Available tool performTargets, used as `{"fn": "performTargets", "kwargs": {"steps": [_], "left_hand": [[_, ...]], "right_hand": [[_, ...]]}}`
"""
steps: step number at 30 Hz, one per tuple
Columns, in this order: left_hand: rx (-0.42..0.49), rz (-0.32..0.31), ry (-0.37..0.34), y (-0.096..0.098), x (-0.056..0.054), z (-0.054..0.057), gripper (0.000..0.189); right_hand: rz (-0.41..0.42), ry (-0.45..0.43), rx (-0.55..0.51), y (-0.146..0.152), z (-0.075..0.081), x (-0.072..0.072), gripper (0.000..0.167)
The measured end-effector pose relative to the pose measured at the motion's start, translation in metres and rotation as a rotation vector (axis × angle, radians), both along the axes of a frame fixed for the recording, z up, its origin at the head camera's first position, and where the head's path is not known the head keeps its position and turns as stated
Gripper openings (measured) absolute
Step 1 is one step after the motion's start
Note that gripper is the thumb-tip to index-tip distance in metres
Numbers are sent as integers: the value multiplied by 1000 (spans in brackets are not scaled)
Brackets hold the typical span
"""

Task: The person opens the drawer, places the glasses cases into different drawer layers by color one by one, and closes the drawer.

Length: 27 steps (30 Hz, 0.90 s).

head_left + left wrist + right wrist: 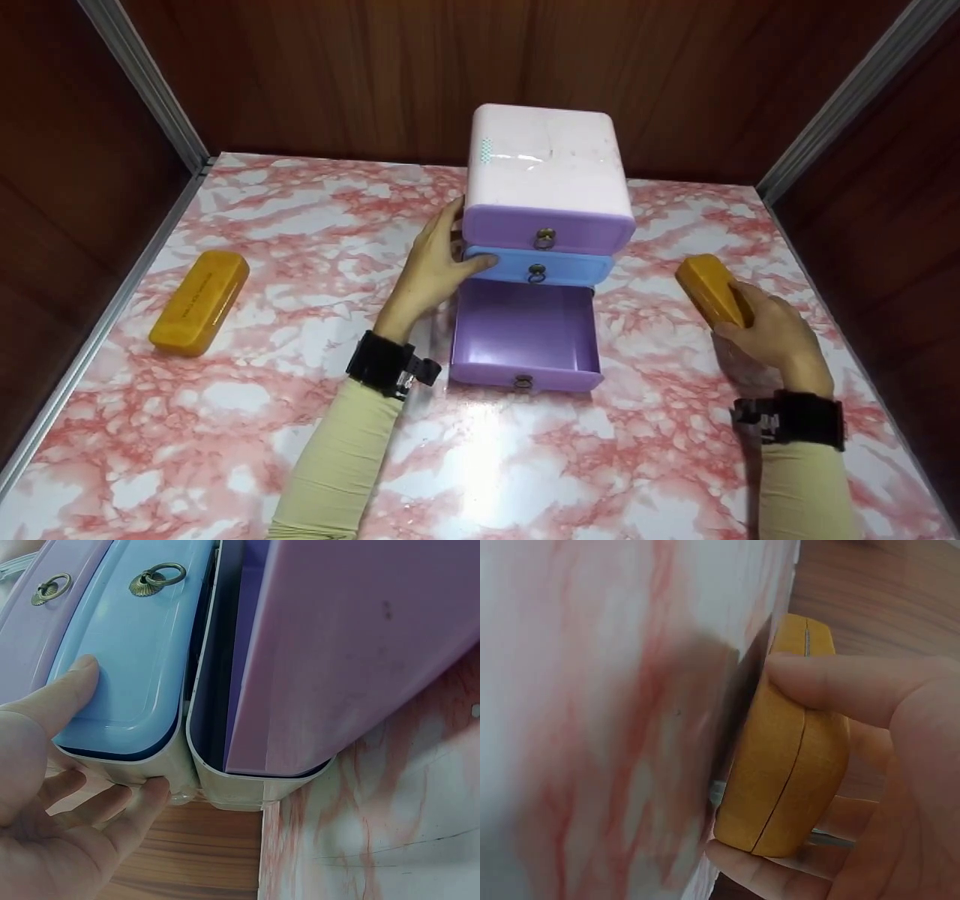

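A small drawer cabinet [551, 161] has a white top and stacked drawers with ring pulls. Its bottom purple drawer [525, 326] is pulled out, and nothing shows inside. My left hand [431, 259] grips the cabinet's left edge: the thumb lies on the front of the blue drawer [135, 645], while the fingers touch the side wall. On the right, my right hand [776, 326] holds a mustard-yellow glasses case [705, 281]. In the right wrist view the thumb lies across one side of that case, with the fingers around the other; its lid seam is closed.
A second yellow glasses case [199, 304], with small lettering on top, lies at the left of the marbled red-and-white table [247, 465]. The upper purple drawer [510, 225] is pushed in. Dark wood panels [337, 75] wall the back and sides.
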<state>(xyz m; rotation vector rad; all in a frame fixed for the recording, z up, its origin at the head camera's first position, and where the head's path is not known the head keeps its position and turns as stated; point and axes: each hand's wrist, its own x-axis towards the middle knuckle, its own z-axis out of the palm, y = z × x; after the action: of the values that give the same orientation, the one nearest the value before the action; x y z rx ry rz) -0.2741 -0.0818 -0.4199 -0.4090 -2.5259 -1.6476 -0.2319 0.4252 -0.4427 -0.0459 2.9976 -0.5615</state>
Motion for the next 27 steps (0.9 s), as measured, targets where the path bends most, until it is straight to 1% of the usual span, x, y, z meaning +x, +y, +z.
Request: {"fn": "performTargets", "kwargs": {"steps": [4, 9, 14, 20, 24, 27], "left_hand": [[-1, 0, 3, 1, 0, 0, 107], [-2, 3, 2, 0, 0, 1, 107], [7, 2, -5, 0, 0, 1, 107], [15, 3, -1, 0, -1, 1, 108], [-2, 13, -15, 0, 0, 2, 109], [-20, 18, -23, 1, 0, 2, 110]], "right_hand": [[13, 8, -6, -1, 8, 2, 86], [32, 95, -27, -6, 23, 7, 81], [24, 177, -40, -16, 41, 14, 78], [-8, 211, -15, -30, 63, 26, 78], [6, 237, -10, -39, 71, 34, 78], [39, 260, -6, -45, 76, 40, 76]]}}
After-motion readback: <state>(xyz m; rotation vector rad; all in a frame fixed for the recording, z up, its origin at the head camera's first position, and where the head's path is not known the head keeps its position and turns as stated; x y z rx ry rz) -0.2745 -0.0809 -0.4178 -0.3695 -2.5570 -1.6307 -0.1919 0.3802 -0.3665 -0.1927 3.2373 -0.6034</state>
